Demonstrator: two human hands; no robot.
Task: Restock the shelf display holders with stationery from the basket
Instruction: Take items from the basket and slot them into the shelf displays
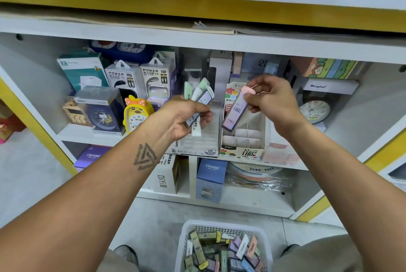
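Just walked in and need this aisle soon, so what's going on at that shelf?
A person is restocking pencil-lead cases from the white plastic basket on the floor. The left hand grips a fan of several slim pastel cases. The right hand pinches one pink-capped lilac case by its top, tilted over the white cardboard display holder, whose visible slots look empty.

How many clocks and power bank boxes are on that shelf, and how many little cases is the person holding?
Clocks with a visible dial: 3 (yellow duck clock, dark blue clock, white clock)
Power bank boxes: 2
Case in the right hand: 1
Cases in the left hand: about 4, overlapping, so not certain
Total: about 10
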